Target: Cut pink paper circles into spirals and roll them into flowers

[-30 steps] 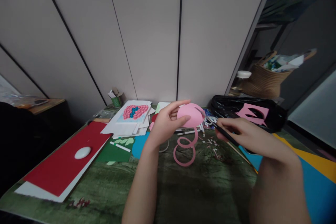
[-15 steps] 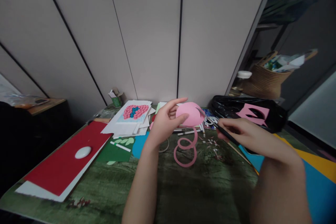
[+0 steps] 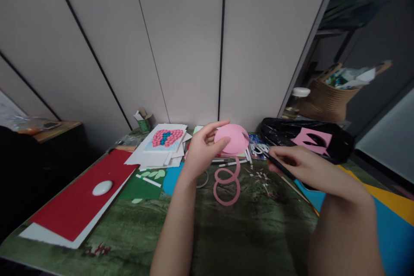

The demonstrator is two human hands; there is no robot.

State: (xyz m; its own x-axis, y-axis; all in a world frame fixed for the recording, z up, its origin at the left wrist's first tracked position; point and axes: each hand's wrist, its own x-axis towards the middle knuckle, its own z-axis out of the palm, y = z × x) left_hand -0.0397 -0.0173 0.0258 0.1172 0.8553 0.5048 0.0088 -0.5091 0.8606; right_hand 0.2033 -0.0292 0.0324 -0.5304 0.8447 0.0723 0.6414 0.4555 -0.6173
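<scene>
Above the table, my left hand (image 3: 202, 148) pinches a round piece of pink paper (image 3: 235, 140) between thumb and fingers. A narrow pink spiral strip (image 3: 227, 190) hangs down from this piece in loops. My right hand (image 3: 291, 159) is closed on dark-handled scissors (image 3: 273, 160). Their blades meet the right edge of the pink paper; the finger loops are mostly hidden by the hand. Small paper scraps (image 3: 260, 175) lie on the table below the scissors.
Red card (image 3: 87, 196) with a white oval object (image 3: 102, 188) lies left. Behind it are white sheets (image 3: 136, 155) and a heart picture (image 3: 166, 139). At right are a black plastic bag (image 3: 274, 131), pink offcut (image 3: 312, 140), blue sheet (image 3: 388, 228) and yellow sheet (image 3: 384, 194).
My left hand has turned the pink paper slightly and shifted it a little left and up, away from the scissor handle. The hanging spiral sways slightly. My right hand stays nearly in place.
</scene>
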